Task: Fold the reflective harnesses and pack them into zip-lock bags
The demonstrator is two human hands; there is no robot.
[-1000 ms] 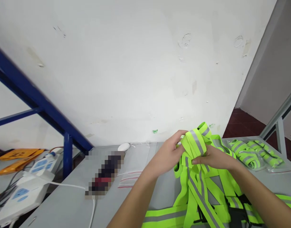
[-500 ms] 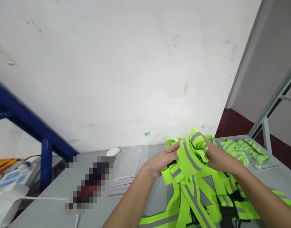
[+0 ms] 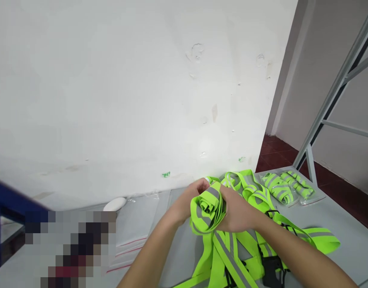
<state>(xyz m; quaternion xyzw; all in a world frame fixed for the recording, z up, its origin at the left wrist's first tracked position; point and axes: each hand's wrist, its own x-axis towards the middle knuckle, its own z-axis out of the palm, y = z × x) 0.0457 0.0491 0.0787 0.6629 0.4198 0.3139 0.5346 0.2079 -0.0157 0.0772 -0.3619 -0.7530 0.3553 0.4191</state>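
A rolled bundle of neon yellow-green strap with a grey reflective stripe (image 3: 207,210) is held above the table. My left hand (image 3: 186,200) grips its left and back side, fingers curled behind it. Around its right side my right hand (image 3: 238,210) is closed. The coiled end of the roll faces me. Below both hands lies a loose heap of the same straps (image 3: 228,256), with a black buckle (image 3: 272,270) near my right forearm. Some strap runs from the heap up toward the roll.
Clear bags of rolled straps (image 3: 296,184) lie at the table's right rear. Flat zip bags with red edges (image 3: 135,228), a white oval object (image 3: 114,204) and a pixelated area are on the left. Behind stands a white wall (image 3: 126,100); a metal frame (image 3: 322,116) rises right.
The view has shifted right. The roll has turned so that its coiled end faces me, and it looks more compact. Both hands have closed in around it.
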